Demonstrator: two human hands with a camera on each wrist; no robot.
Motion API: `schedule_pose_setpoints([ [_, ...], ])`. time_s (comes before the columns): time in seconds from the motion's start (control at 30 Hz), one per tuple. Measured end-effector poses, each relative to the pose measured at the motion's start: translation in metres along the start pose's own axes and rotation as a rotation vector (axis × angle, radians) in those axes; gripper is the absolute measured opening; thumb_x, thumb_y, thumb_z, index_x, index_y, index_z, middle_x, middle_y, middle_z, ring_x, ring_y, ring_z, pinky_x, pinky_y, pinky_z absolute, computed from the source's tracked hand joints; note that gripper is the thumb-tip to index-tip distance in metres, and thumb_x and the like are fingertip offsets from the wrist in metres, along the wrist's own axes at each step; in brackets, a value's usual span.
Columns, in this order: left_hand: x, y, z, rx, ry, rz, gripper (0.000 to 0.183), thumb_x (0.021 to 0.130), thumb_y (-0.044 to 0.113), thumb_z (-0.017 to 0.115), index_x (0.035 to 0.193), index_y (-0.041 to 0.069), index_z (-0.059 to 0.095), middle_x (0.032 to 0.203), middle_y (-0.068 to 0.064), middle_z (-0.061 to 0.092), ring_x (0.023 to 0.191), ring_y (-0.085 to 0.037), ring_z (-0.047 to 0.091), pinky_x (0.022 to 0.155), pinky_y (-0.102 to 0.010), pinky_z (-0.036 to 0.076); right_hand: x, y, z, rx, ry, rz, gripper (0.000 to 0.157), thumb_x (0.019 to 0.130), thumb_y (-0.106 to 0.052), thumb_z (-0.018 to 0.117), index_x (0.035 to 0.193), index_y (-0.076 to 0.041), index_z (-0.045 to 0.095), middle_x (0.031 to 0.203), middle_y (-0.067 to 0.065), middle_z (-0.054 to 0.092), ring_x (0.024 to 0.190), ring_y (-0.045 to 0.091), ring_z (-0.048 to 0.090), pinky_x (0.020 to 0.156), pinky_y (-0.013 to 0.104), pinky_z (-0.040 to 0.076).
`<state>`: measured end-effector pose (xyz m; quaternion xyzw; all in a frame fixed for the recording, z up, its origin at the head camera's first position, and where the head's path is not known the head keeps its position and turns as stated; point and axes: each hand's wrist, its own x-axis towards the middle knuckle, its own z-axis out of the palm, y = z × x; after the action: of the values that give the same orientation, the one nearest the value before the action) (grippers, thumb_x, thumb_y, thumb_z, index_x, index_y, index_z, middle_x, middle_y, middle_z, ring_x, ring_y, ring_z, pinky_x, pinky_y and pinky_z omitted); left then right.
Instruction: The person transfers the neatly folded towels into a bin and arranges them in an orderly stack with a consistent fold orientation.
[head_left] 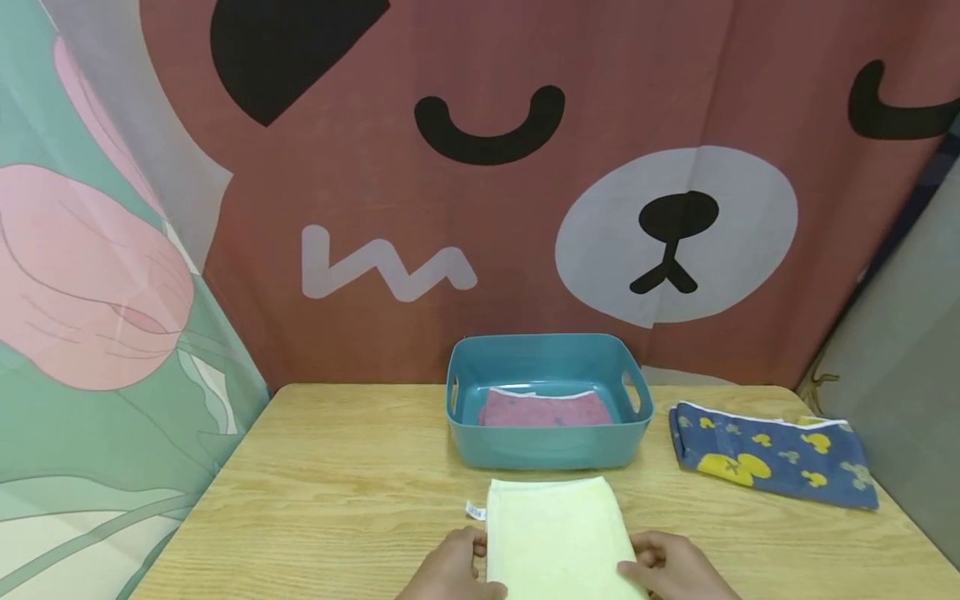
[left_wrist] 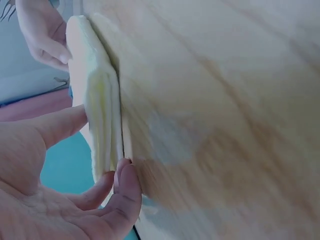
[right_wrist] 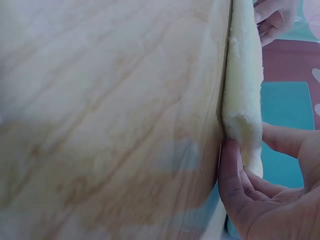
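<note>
A pale yellow towel (head_left: 558,537), folded into several layers, lies flat near the front of the table with a small white label (head_left: 476,511) sticking out on its left. My left hand (head_left: 457,567) pinches its left edge, thumb on top and fingertips at the underside; the stacked folds (left_wrist: 102,120) show in the left wrist view. On the opposite edge my right hand (head_left: 678,568) grips the towel the same way, its thumb over the top and fingers (right_wrist: 231,167) down by the tabletop. The towel's near end is cut off by the head view's lower border.
Behind the towel stands a teal basket (head_left: 547,448) with side handle holes, a folded pink towel (head_left: 546,410) inside. A folded blue towel with yellow patterns (head_left: 787,458) lies at the right of the wooden table (head_left: 322,492). A bear-print curtain (head_left: 375,342) hangs behind.
</note>
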<state>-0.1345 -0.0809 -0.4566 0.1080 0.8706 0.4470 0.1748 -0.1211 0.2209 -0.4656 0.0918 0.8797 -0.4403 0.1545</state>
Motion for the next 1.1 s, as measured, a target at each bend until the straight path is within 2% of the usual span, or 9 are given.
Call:
schedule_pose_setpoints([
  [0.13,0.001,0.001,0.004,-0.054,0.017,-0.001,0.049,0.074,0.005,0.08,0.117,-0.004,0.057,0.099,-0.004,0.059,0.077,-0.02,0.055,0.067,-0.035,0.049,0.003,-0.001,0.002,-0.001,0.014,0.017,0.051,0.087,-0.022,0.078,0.118,0.014,0.061,0.079,0.003,0.058,0.07,0.018,0.052,0.066,0.032,0.045],
  [0.2,0.002,0.001,0.005,-0.079,0.025,-0.028,0.048,0.076,0.004,0.082,0.117,-0.003,0.058,0.096,-0.002,0.06,0.079,-0.021,0.057,0.072,-0.041,0.051,0.003,0.0,0.001,0.013,0.002,0.004,0.052,0.086,-0.022,0.078,0.118,0.015,0.061,0.078,0.003,0.057,0.069,0.018,0.052,0.066,0.032,0.045],
  [0.3,0.004,0.001,0.006,-0.069,0.035,-0.041,0.047,0.077,0.007,0.083,0.116,-0.002,0.059,0.091,0.0,0.062,0.081,-0.023,0.059,0.077,-0.05,0.051,0.004,0.0,-0.002,0.03,-0.034,-0.029,0.051,0.087,-0.025,0.077,0.115,0.015,0.062,0.075,0.003,0.055,0.067,0.017,0.051,0.065,0.032,0.043],
  [0.37,0.006,0.001,0.006,-0.029,0.039,-0.023,0.045,0.076,0.009,0.084,0.113,-0.001,0.061,0.088,0.0,0.064,0.082,-0.025,0.06,0.078,-0.053,0.05,0.004,0.0,-0.004,0.035,-0.057,-0.045,0.047,0.087,-0.026,0.077,0.111,0.012,0.063,0.072,0.003,0.054,0.065,0.017,0.049,0.064,0.032,0.042],
  [0.5,0.008,0.002,0.005,0.091,0.046,0.03,0.032,0.075,0.011,0.085,0.099,0.002,0.064,0.082,0.001,0.063,0.076,-0.022,0.06,0.071,-0.045,0.051,0.004,-0.001,-0.005,0.025,-0.09,-0.086,0.031,0.088,-0.026,0.076,0.094,0.002,0.066,0.066,0.001,0.05,0.059,0.015,0.044,0.06,0.03,0.038],
  [0.63,0.008,0.006,0.004,0.129,0.018,0.021,0.019,0.076,0.011,0.079,0.084,0.005,0.063,0.073,0.001,0.058,0.067,-0.018,0.054,0.062,-0.037,0.048,0.005,0.0,-0.005,0.019,-0.105,-0.097,0.028,0.088,-0.027,0.076,0.085,-0.003,0.063,0.064,0.0,0.047,0.058,0.014,0.043,0.059,0.029,0.037],
  [0.7,0.007,0.007,0.005,0.097,0.004,0.013,0.016,0.075,0.008,0.076,0.083,0.005,0.061,0.072,0.001,0.057,0.066,-0.018,0.052,0.061,-0.036,0.046,0.006,0.001,-0.005,0.027,-0.109,-0.098,0.027,0.088,-0.027,0.076,0.086,-0.003,0.064,0.066,0.0,0.048,0.059,0.014,0.044,0.059,0.029,0.037],
  [0.87,0.007,0.003,0.007,-0.041,0.007,0.02,0.021,0.077,0.003,0.073,0.092,0.004,0.059,0.079,-0.002,0.057,0.071,-0.02,0.053,0.064,-0.034,0.047,0.006,0.004,-0.007,0.053,-0.126,-0.105,0.025,0.09,-0.023,0.074,0.092,0.001,0.065,0.067,0.0,0.052,0.061,0.014,0.047,0.06,0.029,0.039],
  [1.1,0.008,-0.006,0.004,-0.285,-0.02,-0.025,0.035,0.082,-0.004,0.073,0.111,-0.007,0.054,0.083,-0.009,0.062,0.077,-0.021,0.061,0.069,-0.034,0.054,0.004,0.003,-0.008,0.091,-0.16,-0.072,0.02,0.091,-0.019,0.073,0.087,-0.001,0.065,0.063,-0.001,0.052,0.058,0.013,0.047,0.059,0.029,0.04],
])
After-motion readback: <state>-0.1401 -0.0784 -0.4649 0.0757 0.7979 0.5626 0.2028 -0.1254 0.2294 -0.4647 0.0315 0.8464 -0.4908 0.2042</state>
